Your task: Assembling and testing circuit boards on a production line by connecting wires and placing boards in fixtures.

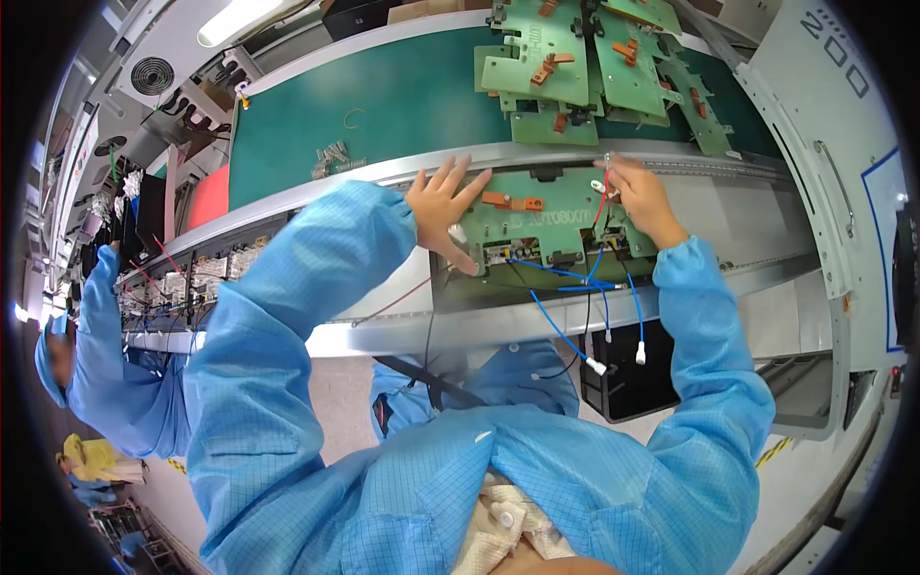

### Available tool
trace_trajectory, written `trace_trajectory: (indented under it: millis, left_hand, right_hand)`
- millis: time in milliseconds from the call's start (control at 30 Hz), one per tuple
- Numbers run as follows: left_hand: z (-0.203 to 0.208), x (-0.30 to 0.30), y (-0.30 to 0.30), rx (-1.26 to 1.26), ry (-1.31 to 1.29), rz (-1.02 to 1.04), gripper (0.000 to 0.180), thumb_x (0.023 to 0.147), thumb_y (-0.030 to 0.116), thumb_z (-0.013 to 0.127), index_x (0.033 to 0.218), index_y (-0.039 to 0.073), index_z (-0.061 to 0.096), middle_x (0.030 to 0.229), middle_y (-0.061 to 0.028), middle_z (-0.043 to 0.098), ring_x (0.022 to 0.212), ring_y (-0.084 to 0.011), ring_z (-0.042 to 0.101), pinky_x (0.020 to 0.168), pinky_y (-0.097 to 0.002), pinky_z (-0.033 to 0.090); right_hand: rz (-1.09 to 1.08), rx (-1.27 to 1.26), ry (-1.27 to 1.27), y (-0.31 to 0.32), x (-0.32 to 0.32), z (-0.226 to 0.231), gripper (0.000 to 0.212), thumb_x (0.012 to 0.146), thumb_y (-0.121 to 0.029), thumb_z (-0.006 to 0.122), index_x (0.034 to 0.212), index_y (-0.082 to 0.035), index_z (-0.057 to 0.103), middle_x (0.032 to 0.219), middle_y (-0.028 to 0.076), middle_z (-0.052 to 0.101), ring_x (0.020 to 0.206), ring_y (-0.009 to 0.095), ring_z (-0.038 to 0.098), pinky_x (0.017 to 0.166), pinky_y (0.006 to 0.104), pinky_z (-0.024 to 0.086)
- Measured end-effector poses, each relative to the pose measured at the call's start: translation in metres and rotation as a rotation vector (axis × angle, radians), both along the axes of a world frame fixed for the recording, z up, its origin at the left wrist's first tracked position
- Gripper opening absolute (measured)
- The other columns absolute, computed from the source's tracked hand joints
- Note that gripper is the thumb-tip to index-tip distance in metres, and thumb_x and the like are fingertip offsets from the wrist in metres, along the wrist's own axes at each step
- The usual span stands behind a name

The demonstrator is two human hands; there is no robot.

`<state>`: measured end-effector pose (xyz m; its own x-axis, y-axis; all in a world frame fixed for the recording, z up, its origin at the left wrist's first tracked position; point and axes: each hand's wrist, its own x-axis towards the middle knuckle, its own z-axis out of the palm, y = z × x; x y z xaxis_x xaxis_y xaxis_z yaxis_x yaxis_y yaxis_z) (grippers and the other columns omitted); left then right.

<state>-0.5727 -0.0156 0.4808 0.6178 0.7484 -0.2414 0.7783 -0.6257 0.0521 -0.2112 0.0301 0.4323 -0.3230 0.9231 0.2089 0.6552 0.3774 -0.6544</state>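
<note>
My left hand (443, 209) lies with fingers spread on the left end of a green fixture plate (556, 204), its thumb reaching down along the plate's near corner. At the right part of the plate, the thumb and fingers of my right hand (644, 199) are closed on the upper end of a red wire (603, 196). This wire stands up from the plate. An orange toggle clamp (513, 201) sits on the plate's left half. From the plate's near edge, several blue wires (604, 286) with white connectors (640, 353) hang toward me, with black wires among them.
Stacked green fixture plates (537, 75) with orange clamps stand on the green mat (402, 96) beyond the rail. Small metal parts (335, 159) lie on that mat. A black bin (632, 383) is below the line. A co-worker in blue (125, 383) is at the left.
</note>
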Motion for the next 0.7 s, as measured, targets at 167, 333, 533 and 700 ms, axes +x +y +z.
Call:
trace_trajectory:
  millis: [167,333,533,700]
  left_hand:
    - [0.003,0.01,0.01,-0.138,0.084,0.06,0.15,0.041,0.077,0.078,0.152,0.017,-0.004,0.154,-0.0268,0.0,0.143,-0.0455,0.003,0.108,-0.0683,0.011]
    - [0.01,0.016,0.014,-0.198,0.144,0.088,0.151,0.041,0.075,0.08,0.152,0.019,-0.005,0.155,-0.0267,-0.002,0.143,-0.045,0.0,0.108,-0.069,0.01]
    - [0.008,0.02,0.014,-0.18,0.164,0.106,0.148,0.041,0.073,0.08,0.152,0.02,-0.001,0.156,-0.0244,0.003,0.143,-0.0442,0.005,0.106,-0.0705,0.016]
    - [-0.034,0.019,0.02,-0.103,0.12,0.14,0.154,0.037,0.078,0.078,0.152,0.017,-0.003,0.156,-0.0234,0.006,0.143,-0.0441,0.007,0.109,-0.0654,0.018]
  right_hand:
    - [0.018,-0.108,0.092,-0.003,-0.006,0.012,0.03,0.098,-0.013,0.045,0.123,-0.005,0.06,0.111,0.011,0.061,0.087,0.015,0.064,0.071,0.0281,0.054]
    - [0.078,-0.289,0.035,0.014,0.001,0.013,0.031,0.099,-0.016,0.045,0.124,-0.007,0.06,0.086,0.003,0.062,0.078,0.01,0.059,0.066,0.0251,0.052]
    - [0.508,-0.284,-0.133,0.031,-0.054,0.06,0.026,0.094,-0.017,0.056,0.114,-0.002,0.063,0.095,0.011,0.066,0.086,0.018,0.063,0.077,0.0311,0.051]
    - [0.827,0.079,-0.277,0.038,-0.124,0.045,0.03,0.095,-0.02,0.052,0.117,0.0,0.058,0.116,0.018,0.061,0.107,0.034,0.058,0.094,0.0382,0.046]
